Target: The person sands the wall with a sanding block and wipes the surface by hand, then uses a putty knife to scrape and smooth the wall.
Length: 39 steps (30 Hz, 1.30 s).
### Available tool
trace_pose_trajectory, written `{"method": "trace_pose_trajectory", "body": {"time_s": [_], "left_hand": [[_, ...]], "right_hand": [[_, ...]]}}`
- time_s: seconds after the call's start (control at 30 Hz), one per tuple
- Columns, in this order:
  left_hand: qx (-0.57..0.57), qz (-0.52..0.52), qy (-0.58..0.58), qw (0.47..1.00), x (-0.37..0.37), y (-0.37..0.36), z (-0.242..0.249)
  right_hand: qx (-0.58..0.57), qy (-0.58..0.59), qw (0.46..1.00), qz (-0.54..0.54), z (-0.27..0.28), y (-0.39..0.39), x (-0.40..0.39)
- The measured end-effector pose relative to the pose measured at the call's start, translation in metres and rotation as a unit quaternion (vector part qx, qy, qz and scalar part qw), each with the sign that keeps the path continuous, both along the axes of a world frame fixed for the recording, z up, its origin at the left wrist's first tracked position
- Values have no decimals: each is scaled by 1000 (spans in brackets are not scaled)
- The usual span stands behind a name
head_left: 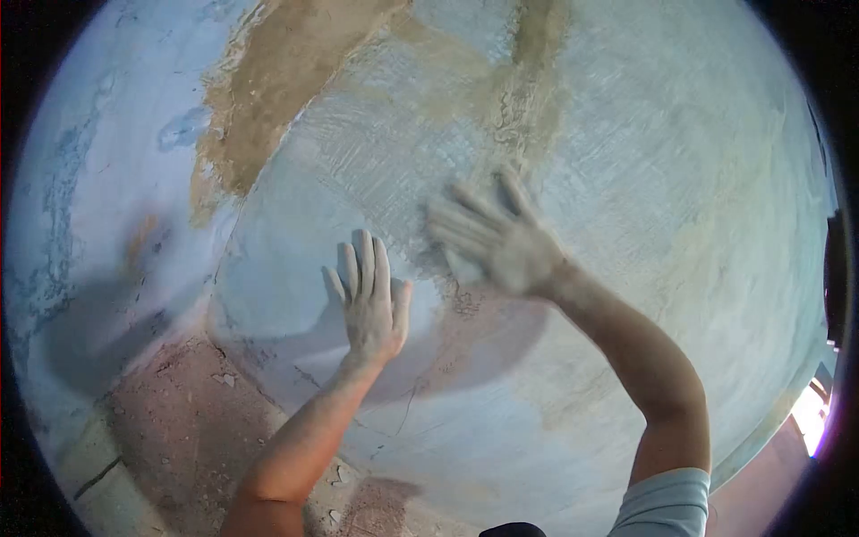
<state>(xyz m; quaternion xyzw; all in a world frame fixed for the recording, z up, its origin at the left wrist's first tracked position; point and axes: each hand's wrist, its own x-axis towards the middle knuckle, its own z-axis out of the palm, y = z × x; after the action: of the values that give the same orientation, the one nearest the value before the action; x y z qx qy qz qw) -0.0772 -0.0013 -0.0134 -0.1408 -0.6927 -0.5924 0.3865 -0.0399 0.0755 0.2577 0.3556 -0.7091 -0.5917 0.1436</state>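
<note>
The big pale wall (644,206) fills most of the frame, and both hands are in front of it, with wall showing all around them. I see the left hand (369,309) in the middle of the frame, open and flat against the wall, its fingers pointing up. The right hand (506,242), a bit higher and to the right, is open too, fingers spread toward the left. It is blurry, so I can't tell if it touches. Neither hand grips anything. The wall faces the person. Its sides run past the view, so I can't tell which way is longest. A brown streak (528,76) runs down it from the top, leaning a little left, toward the right hand. A wide brown patch (277,80) slants across the upper left.
</note>
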Motion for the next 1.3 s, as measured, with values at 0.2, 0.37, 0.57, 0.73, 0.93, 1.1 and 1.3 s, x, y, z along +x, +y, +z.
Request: {"method": "trace_pose_trajectory", "body": {"time_s": [0.2, 0.37, 0.57, 0.73, 0.93, 1.1, 1.3], "left_hand": [[-49, -11, -36, 998, 5, -14, 18], [-48, -1, -22, 999, 7, -9, 33], [-78, -19, -19, 997, 4, -27, 29], [-105, -43, -7, 994, -2, -45, 24], [-107, -38, -8, 994, -4, -40, 23], [-94, -33, -15, 995, -2, -41, 27], [-99, -37, -14, 994, -1, -50, 28]], "right_hand": [[43, 14, 998, 40, 9, 4, -2], [-33, 209, 977, 6, 73, -49, -18], [-51, -9, 998, 40, -27, 4, 16], [-59, -63, 995, 52, -33, 18, 21], [-82, 218, 971, 46, 65, -32, -7], [-121, 21, 989, 88, -15, 0, 12], [-36, -126, 991, 24, -39, 16, 35]]}}
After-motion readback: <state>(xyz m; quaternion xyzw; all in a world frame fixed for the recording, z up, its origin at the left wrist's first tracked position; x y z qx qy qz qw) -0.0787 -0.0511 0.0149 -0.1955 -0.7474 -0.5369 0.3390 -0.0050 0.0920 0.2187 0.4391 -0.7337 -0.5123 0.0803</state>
